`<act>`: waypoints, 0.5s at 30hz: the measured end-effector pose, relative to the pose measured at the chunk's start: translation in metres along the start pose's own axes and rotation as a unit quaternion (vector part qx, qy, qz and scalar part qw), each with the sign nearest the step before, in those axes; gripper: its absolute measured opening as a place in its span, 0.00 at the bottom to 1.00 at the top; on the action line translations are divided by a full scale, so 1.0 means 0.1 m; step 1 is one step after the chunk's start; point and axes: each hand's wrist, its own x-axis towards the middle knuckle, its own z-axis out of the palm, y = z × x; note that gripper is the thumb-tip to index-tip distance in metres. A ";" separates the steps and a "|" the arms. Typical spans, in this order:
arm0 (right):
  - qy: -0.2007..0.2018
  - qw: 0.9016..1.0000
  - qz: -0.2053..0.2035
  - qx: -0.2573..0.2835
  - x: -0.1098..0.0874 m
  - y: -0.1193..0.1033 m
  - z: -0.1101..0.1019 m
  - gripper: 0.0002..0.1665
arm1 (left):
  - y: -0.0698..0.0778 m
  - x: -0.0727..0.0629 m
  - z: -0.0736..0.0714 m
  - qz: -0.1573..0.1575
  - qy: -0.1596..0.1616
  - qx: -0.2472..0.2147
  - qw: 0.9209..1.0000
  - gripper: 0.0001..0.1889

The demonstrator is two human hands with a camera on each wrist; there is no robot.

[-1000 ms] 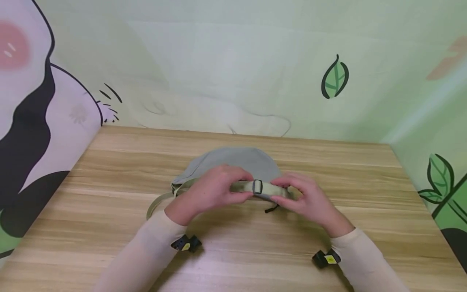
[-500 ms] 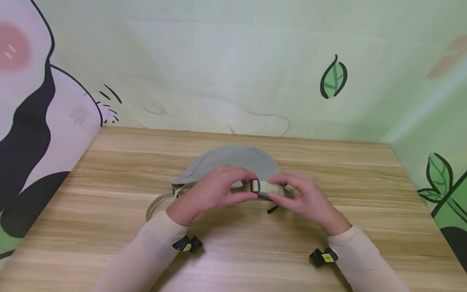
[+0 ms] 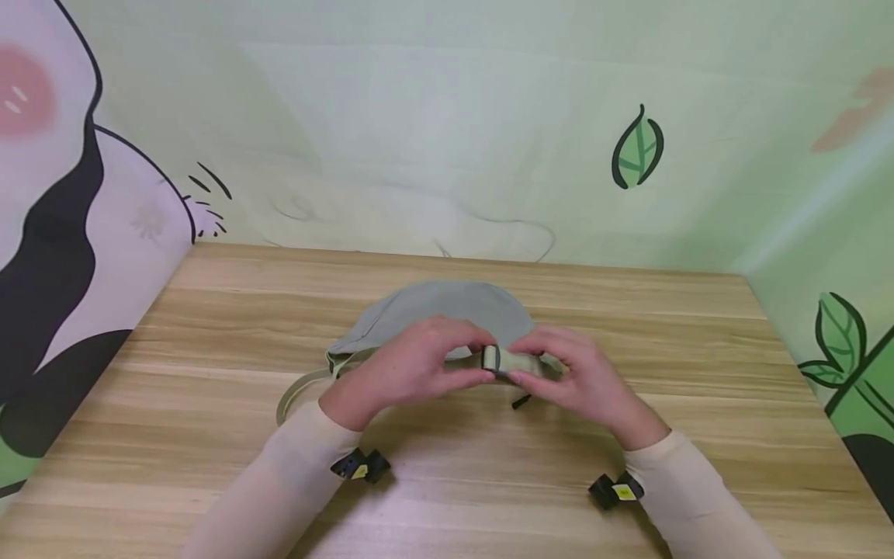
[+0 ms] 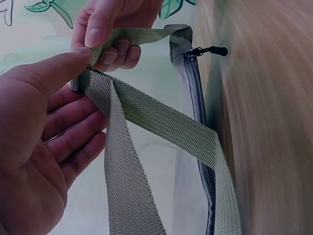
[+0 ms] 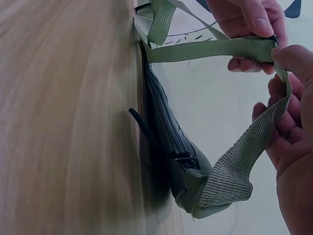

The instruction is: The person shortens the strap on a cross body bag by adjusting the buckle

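A grey waist bag (image 3: 447,307) with a curved edge lies on the wooden table, its pale green webbing strap (image 4: 166,120) lifted in front of it. My left hand (image 3: 415,361) pinches the black strap slider (image 3: 490,359) between thumb and fingers. Just right of the slider, my right hand (image 3: 576,371) pinches the strap itself. Seen from the right wrist, the strap runs from the bag's end up to the fingers of the right hand (image 5: 298,107). The bag's dark zipper (image 4: 198,93) faces me, with a black zipper pull (image 4: 215,50) at its right end.
A loop of strap (image 3: 296,392) lies on the table left of the bag. Behind the table (image 3: 447,497) stands a pale green wall (image 3: 419,116) with painted leaves. Small black cameras (image 3: 615,491) sit at both wrists.
The left fingers have moved right onto the slider. The right hand has shifted slightly left, closer to the slider, along the strap. The bag stays put.
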 end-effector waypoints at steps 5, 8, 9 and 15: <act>-0.002 1.000 -0.027 0.006 0.03 0.03 0.05 0.16 | 0.02 0.03 0.02 -0.003 -0.012 -0.011 1.000 0.13; -0.007 1.000 -0.027 0.003 0.02 0.03 0.06 0.17 | 0.03 0.03 0.03 -0.021 -0.017 -0.019 0.999 0.12; -0.010 1.000 -0.025 0.001 0.02 0.04 0.06 0.19 | 0.03 0.03 0.03 -0.027 -0.017 -0.021 0.999 0.12; -0.025 0.999 0.018 -0.025 -0.07 0.04 0.01 0.28 | 0.02 -0.02 0.00 -0.048 0.008 -0.041 0.998 0.09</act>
